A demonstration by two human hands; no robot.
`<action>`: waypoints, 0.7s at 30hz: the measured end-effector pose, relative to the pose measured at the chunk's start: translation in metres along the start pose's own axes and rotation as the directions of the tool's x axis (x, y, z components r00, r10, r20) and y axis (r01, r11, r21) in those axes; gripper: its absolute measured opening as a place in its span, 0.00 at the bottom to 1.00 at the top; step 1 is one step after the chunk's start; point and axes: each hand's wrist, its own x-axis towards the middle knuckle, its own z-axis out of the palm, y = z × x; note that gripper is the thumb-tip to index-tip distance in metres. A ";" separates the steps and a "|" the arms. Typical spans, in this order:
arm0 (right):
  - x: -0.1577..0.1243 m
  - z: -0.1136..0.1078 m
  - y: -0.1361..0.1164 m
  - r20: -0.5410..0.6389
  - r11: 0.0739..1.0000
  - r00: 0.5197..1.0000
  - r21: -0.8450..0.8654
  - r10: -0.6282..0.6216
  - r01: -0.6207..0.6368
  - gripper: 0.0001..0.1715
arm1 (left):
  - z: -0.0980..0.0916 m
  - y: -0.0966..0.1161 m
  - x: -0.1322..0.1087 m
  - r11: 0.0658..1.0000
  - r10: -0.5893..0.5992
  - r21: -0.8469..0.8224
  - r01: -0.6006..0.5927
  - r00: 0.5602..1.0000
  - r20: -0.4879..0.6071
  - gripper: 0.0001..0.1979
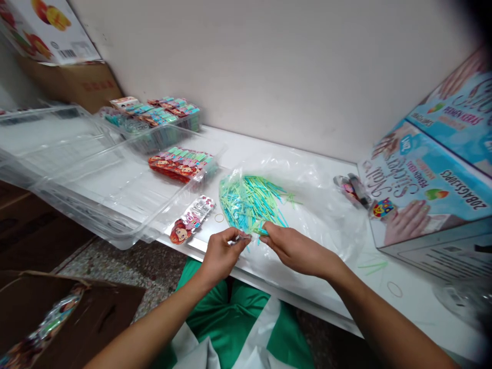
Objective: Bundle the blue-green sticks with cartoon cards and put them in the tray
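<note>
My left hand (223, 253) is closed in a pinch on something small and shiny that I cannot make out. Close beside it, my right hand (298, 250) grips a few short green and blue sticks (262, 230) between thumb and fingers. Just beyond both hands, a heap of thin green and blue sticks (253, 197) spills from a clear plastic bag (323, 210). To the left of my left hand lies a flat packet with a red-haired cartoon figure (192, 219). A loose rubber band (219, 218) is between that packet and the heap.
A large clear plastic tray (126, 238) overhangs the table's left front edge, with stacked red packets (180, 164) near it. Behind stands a filled clear bin (188, 120). Blue printed cartons (434, 174) stand at right. An open brown box (111, 307) sits lower left.
</note>
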 end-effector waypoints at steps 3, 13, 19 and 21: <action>0.001 -0.005 -0.003 0.071 0.997 0.997 -0.073 -0.029 0.034 0.12 | -0.005 0.005 -0.003 0.967 0.124 0.223 -0.126 0.992 0.021 0.10; 0.003 -0.008 -0.010 0.112 0.993 0.992 -0.098 -0.060 0.072 0.12 | -0.013 0.010 -0.005 0.935 0.214 0.273 -0.224 0.975 0.068 0.09; 0.005 -0.005 -0.012 0.192 0.975 0.979 -0.196 -0.063 0.101 0.13 | -0.015 0.007 -0.005 0.808 0.350 0.434 -0.399 0.917 0.193 0.08; 0.005 -0.003 -0.012 0.213 0.968 0.976 -0.233 -0.046 0.097 0.12 | -0.016 0.008 -0.004 0.737 0.361 0.517 -0.436 0.900 0.243 0.09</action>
